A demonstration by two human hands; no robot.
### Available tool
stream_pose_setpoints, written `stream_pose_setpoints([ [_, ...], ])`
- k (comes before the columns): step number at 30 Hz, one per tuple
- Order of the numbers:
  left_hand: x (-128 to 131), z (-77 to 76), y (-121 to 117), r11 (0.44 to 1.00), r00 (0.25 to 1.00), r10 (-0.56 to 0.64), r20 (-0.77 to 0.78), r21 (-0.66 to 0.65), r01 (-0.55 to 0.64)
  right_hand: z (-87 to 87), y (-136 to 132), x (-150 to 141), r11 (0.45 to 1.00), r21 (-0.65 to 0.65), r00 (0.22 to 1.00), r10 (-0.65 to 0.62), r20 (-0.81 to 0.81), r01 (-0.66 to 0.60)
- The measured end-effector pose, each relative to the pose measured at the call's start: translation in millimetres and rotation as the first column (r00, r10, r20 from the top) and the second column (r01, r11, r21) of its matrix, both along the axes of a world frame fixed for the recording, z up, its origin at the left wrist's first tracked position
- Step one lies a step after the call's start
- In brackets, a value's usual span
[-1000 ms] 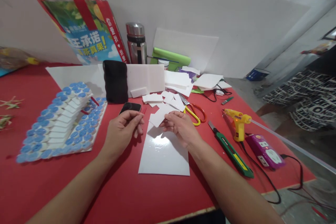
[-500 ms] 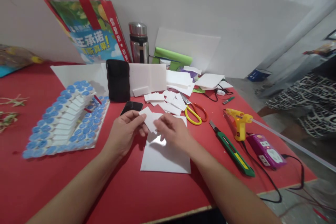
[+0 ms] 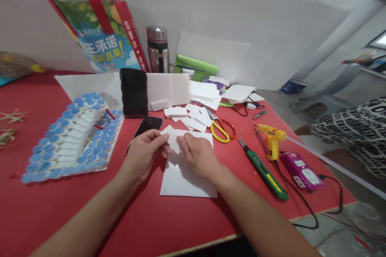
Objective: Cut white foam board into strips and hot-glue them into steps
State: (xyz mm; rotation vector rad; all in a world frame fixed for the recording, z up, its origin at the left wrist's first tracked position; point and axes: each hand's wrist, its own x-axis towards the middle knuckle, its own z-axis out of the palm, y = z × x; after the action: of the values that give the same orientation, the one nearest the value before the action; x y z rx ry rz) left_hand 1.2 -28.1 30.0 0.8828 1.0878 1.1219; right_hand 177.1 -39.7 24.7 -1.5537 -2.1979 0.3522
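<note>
My left hand (image 3: pixel 147 150) is closed, pinching a small white foam board piece (image 3: pixel 174 139) between thumb and fingers. On the piece's other side my right hand (image 3: pixel 197 152) has its fingers curled together at the edge; its grip is partly hidden. Below both hands a white foam board sheet (image 3: pixel 188 182) lies flat on the red table (image 3: pixel 135 217). A phone (image 3: pixel 147 126) rests beside my left hand. Farther left is a model with white steps (image 3: pixel 75 140), surrounded by blue discs.
Scissors (image 3: pixel 221 130), a green utility knife (image 3: pixel 265 172) and a yellow glue gun (image 3: pixel 272 140) lie to the right, by a purple power socket (image 3: pixel 303 172) with cables. White offcuts (image 3: pixel 197 116), a black case (image 3: pixel 133 92), a steel flask (image 3: pixel 157 50) and a bag (image 3: pixel 105 44) stand behind.
Both hands stay at the small white piece; my right fingers have closed in at its edge. The view has shifted slightly, and more of the phone shows.
</note>
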Motion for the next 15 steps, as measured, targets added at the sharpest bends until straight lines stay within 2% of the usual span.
stream_pose_setpoints([
  [3,1,-0.3,-1,0.999,1.000,-0.020,0.002,0.026,0.020,0.0,7,9,0.990,0.121,0.992,-0.082,0.099,0.070],
  [6,-3,1.4,0,0.998,1.000,0.001,0.001,0.069,-0.001,8.3,8,27,0.959,0.222,0.980,-0.192,0.054,0.176],
  [8,-8,2.5,2,0.997,1.000,0.006,-0.002,0.082,-0.006,19.5,-5,43,0.934,0.274,0.972,-0.230,-0.040,0.232],
  [10,-12,2.9,4,0.996,1.000,-0.001,-0.005,0.084,0.002,33.1,-32,62,0.925,0.273,0.964,-0.243,-0.107,0.263],
  [11,-13,2.9,5,0.996,1.000,-0.005,-0.006,0.086,0.006,39.8,-50,72,0.943,0.220,0.967,-0.229,-0.114,0.249],
  [13,-14,2.6,6,0.995,1.000,-0.010,-0.012,0.096,0.011,51.2,-91,97,0.992,0.016,0.991,-0.121,-0.059,0.122],
  [14,-14,2.2,6,0.995,1.000,-0.015,-0.016,0.099,0.016,55.7,-113,110,0.991,-0.129,0.999,-0.042,-0.021,0.039],
  [15,-13,1.8,5,0.995,1.000,-0.025,-0.019,0.098,0.027,59.3,-134,124,0.967,-0.253,1.000,0.025,0.000,-0.024],
])
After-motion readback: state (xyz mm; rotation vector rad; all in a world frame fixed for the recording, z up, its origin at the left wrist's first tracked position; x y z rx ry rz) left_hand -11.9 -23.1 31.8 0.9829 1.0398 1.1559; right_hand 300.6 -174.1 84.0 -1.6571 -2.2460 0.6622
